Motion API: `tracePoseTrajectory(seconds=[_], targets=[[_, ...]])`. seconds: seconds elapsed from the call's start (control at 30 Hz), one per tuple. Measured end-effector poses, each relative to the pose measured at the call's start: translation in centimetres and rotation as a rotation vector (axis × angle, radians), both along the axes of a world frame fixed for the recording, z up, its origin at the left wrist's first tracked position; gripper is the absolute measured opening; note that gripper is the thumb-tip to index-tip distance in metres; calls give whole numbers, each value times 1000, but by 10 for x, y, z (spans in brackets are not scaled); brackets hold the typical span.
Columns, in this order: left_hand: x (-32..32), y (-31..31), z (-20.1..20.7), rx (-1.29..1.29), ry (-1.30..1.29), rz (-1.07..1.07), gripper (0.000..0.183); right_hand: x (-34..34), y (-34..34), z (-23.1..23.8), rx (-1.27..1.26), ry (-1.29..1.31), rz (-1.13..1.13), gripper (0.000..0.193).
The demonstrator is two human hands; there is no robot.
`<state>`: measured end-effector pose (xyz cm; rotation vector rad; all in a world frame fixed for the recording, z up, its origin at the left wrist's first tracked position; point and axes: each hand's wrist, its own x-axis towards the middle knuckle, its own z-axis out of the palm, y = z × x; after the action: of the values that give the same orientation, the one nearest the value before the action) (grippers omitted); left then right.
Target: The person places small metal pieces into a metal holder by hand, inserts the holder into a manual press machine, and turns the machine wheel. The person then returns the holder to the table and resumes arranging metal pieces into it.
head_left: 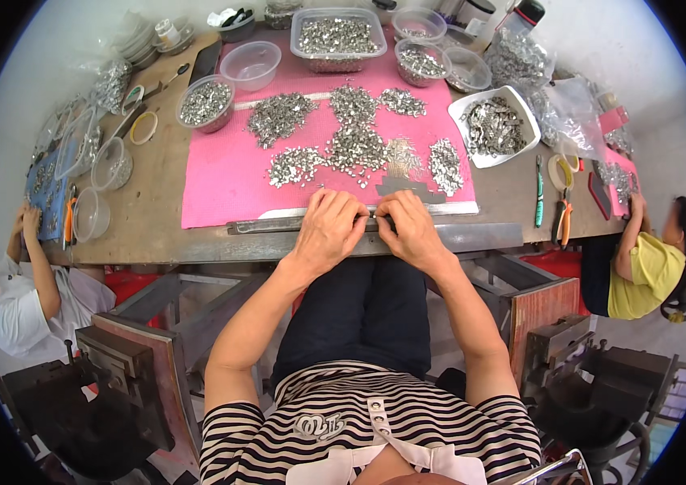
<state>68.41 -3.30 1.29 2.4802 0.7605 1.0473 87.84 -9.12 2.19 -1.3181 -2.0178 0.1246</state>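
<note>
My left hand (330, 229) and my right hand (409, 229) meet over a dark metal bar (274, 225) at the table's front edge. The fingers of both are bent in and pinched close together. Whatever lies between the fingertips is too small and covered to make out. Just beyond them, several heaps of small silvery metal pieces (357, 147) lie on a pink mat (222, 182). A bundle of thin pale pins or strips (402, 158) and grey flat strips (409, 190) lie beyond my right hand.
A clear tub (340, 58) and a white square bowl (535, 133) hold metal pieces. Orange-handled pliers (565, 218) and a green tool (538, 191) lie to the right. One person (646, 275) sits at the right, another (20, 311) at the left. Vises (129, 380) stand below.
</note>
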Motion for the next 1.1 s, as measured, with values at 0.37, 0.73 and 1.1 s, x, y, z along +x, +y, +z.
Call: tracePoseTrajectory(seconds=[0.37, 0.73, 1.1], targets=[[-2, -2, -1, -82, -94, 59, 16, 18, -17, -4, 30, 136, -133, 20], [-24, -8, -1, -5, -49, 248, 35, 14, -28, -17, 80, 166, -211, 27], [-56, -25, -19, -34, 3, 252, 36, 0, -46, -34, 202, 19, -317, 41]])
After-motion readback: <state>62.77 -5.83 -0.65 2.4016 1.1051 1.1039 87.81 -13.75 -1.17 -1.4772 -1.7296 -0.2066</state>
